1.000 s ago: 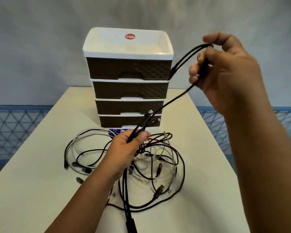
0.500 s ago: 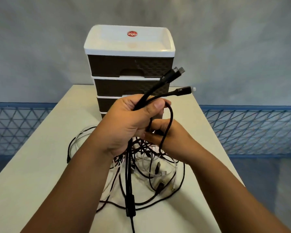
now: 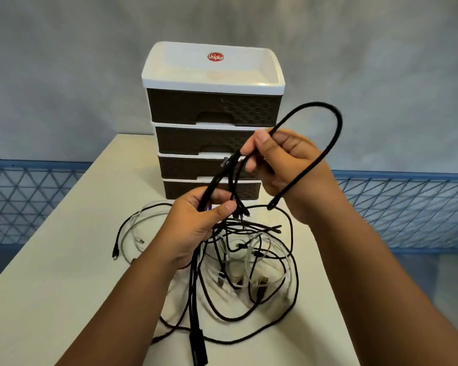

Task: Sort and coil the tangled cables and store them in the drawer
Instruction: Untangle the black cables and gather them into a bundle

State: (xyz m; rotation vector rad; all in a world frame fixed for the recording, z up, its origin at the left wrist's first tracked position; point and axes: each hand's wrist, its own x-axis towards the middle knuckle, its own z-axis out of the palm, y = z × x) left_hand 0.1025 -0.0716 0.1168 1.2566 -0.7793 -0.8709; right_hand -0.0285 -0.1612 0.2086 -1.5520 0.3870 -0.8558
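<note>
Black braided cable (image 3: pixel 325 154) is up off the table, in front of the drawer unit (image 3: pixel 213 120), bent into one big loop that arcs above and to the right of the right hand (image 3: pixel 283 165). Right thumb and fingers pinch the strands where the loop begins; the loop's far leg drops behind that hand and ends free just below it. Left hand (image 3: pixel 196 225) sits lower, nearer the viewer, fingers curled round the doubled black strands, which run down past the wrist to an inline block (image 3: pixel 197 350) at the bottom edge.

Risks, as judgement: the held strands pass straight over the tangled pile (image 3: pixel 249 260) of black and white cables in front of the drawer unit, so pulling up could drag a snagged neighbour along and tighten the knot. The loop is wide and springy; with only a pinch it could pop open or slip and undo the coil. The hanging plug ends (image 3: pixel 242 212) near the left thumb could hook another strand.

All four drawers look closed, so nothing is stored yet. White table (image 3: pixel 50 286) carries everything.
</note>
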